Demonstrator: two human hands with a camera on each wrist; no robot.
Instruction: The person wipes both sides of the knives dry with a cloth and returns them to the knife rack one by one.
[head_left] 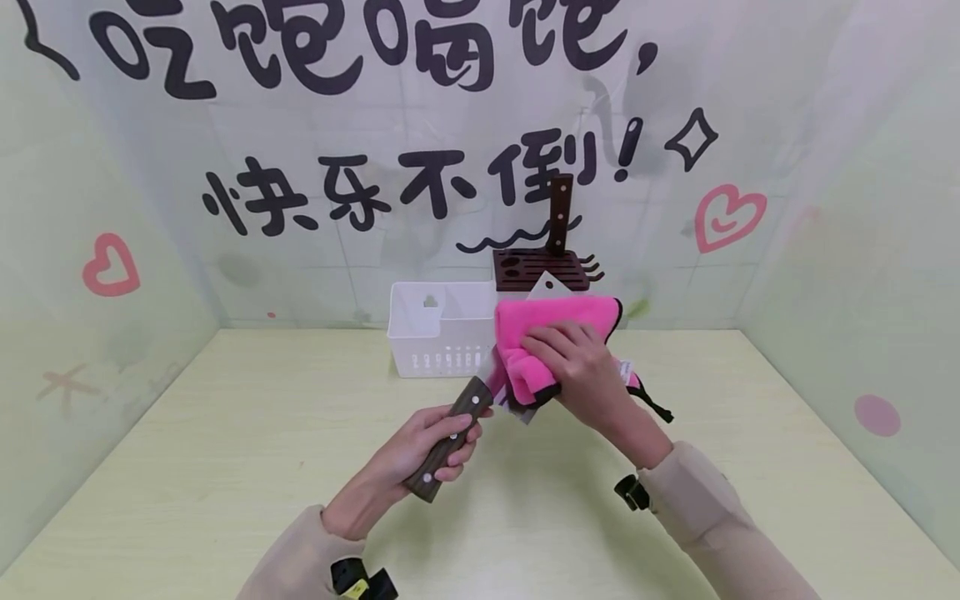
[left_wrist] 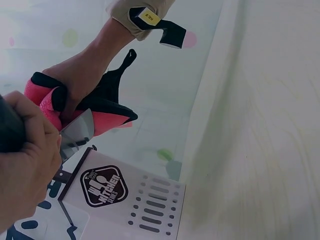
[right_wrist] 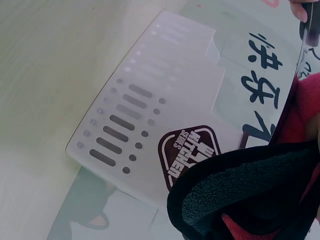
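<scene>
My left hand (head_left: 411,446) grips the dark wooden handle (head_left: 474,400) of a cleaver, blade pointing up and right. A pink cloth (head_left: 558,315) with black edging lies folded over the blade, and my right hand (head_left: 581,371) holds it there. The cloth hides most of the blade; a corner with a round hole (head_left: 550,285) shows above it, and another corner below. In the left wrist view, part of the shiny blade (left_wrist: 79,129) shows beside the cloth. The cloth's dark grey underside (right_wrist: 225,195) faces the right wrist view.
Behind the hands stands a white perforated rack (head_left: 442,360) with an open compartment on its left. Its dark brown slotted top (head_left: 525,268) carries a knife with a brown handle (head_left: 560,212) and has hooks on the right. A printed curtain hangs behind the pale wooden table (head_left: 262,433).
</scene>
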